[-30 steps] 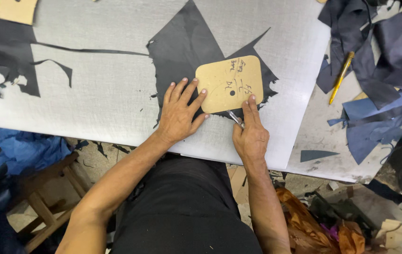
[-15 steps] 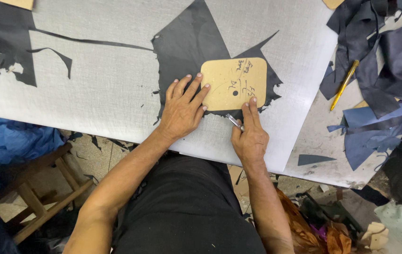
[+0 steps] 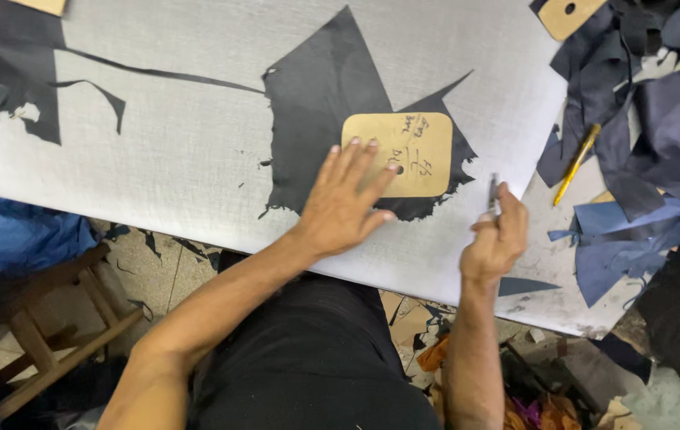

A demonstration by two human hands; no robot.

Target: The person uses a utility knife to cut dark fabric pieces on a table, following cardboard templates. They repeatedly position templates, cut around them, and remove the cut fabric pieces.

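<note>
Dark leather piece (image 3: 320, 119): thin, matte, ragged-edged, lying flat at frame centre on a pale grey woven cutting board (image 3: 196, 151). Cardboard template (image 3: 407, 151): tan, rounded rectangle, handwritten marks, resting on the leather. Left hand (image 3: 344, 207): fingers spread, pressing leather and the template's left edge. Right hand (image 3: 499, 239): right of the template, fingers curled, pinching a slim metal blade (image 3: 492, 191) upright. Yellow pen (image 3: 577, 163) among blue-black scraps (image 3: 650, 119), upper right.
</note>
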